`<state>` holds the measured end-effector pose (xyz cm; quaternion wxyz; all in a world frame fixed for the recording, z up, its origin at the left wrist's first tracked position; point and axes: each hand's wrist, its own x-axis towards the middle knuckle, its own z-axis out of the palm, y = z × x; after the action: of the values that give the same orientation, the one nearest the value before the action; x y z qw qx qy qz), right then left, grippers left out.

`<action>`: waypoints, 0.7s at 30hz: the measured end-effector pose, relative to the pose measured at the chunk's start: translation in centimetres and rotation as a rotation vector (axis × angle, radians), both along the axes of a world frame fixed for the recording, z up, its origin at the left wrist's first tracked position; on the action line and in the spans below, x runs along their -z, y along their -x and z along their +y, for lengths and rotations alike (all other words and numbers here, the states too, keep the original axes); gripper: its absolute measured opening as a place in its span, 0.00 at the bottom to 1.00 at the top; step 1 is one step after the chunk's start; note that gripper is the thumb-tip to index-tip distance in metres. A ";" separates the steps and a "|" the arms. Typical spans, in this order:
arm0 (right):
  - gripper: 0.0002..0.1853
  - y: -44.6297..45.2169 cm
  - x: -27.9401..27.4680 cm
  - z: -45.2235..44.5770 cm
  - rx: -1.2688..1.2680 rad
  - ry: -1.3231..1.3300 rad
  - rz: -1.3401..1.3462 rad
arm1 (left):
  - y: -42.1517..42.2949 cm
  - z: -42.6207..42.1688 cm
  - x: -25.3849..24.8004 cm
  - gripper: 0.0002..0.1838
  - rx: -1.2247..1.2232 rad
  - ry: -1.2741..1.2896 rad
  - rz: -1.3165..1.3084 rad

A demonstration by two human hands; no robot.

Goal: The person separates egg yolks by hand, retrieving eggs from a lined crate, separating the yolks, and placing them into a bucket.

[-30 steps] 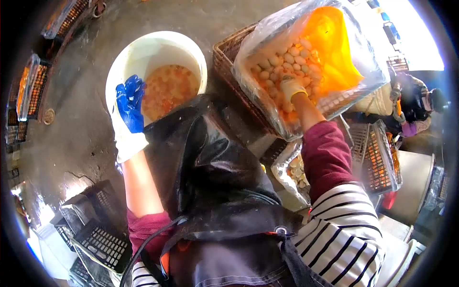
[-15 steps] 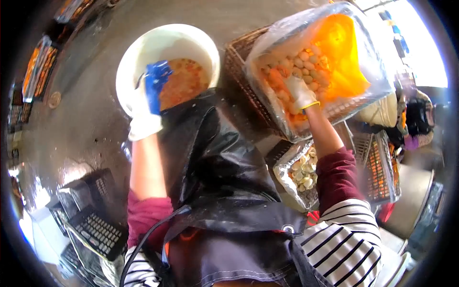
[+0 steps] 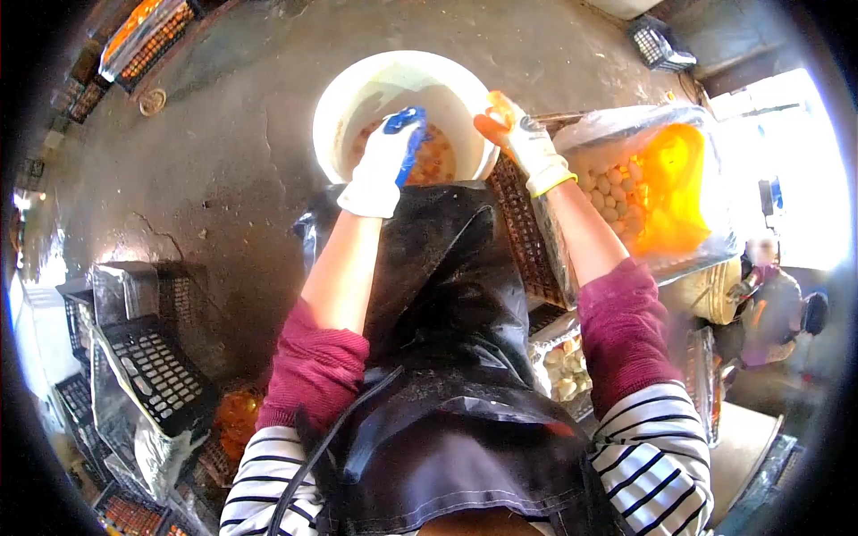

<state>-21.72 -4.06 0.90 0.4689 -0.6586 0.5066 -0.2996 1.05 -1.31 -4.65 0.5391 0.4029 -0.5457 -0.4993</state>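
My left hand (image 3: 387, 165), in a white glove with blue fingers, is over the white bucket (image 3: 344, 98). Its fingers look curled inward, and anything inside them is hidden. Cloudy liquid with orange-brown round pieces (image 3: 438, 161) fills the lower part of the bucket. My right hand (image 3: 523, 138), in a white glove with orange fingers, is raised between the bucket's right rim and the crate; its fingers are apart and no object shows in them. Pale, egg-like round things (image 3: 609, 192) lie in the plastic-lined crate (image 3: 514, 223), beside a bright orange sheet (image 3: 675, 192).
Below the crate stands a lined container of pale shell-like pieces (image 3: 565, 371). Black crates (image 3: 156, 371) are stacked at left. A person (image 3: 773, 304) is at far right, near a cream bucket (image 3: 710, 290). The floor (image 3: 241, 116) looks wet.
My right hand has come out of the crate and moved left toward the bucket's rim. My left hand stays over the bucket, with its blue fingers now curled. The view has shifted.
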 end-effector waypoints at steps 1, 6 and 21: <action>0.21 -0.5 -0.6 -0.1 -0.011 -0.161 -0.339 | 0.2 0.2 -0.1 0.19 0.025 0.027 -0.059; 0.23 -6.1 -5.1 2.5 -0.152 -0.261 -0.373 | 1.1 2.8 -6.4 0.20 0.209 -0.293 0.319; 0.11 -9.0 0.5 0.1 -0.132 0.689 0.656 | 0.9 2.5 -3.8 0.16 -0.379 0.113 -0.685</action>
<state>-12.76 -3.92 0.42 0.0567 -0.8662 0.4562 -0.1958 0.11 1.15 -0.89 0.4299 0.6093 -0.6365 -0.1968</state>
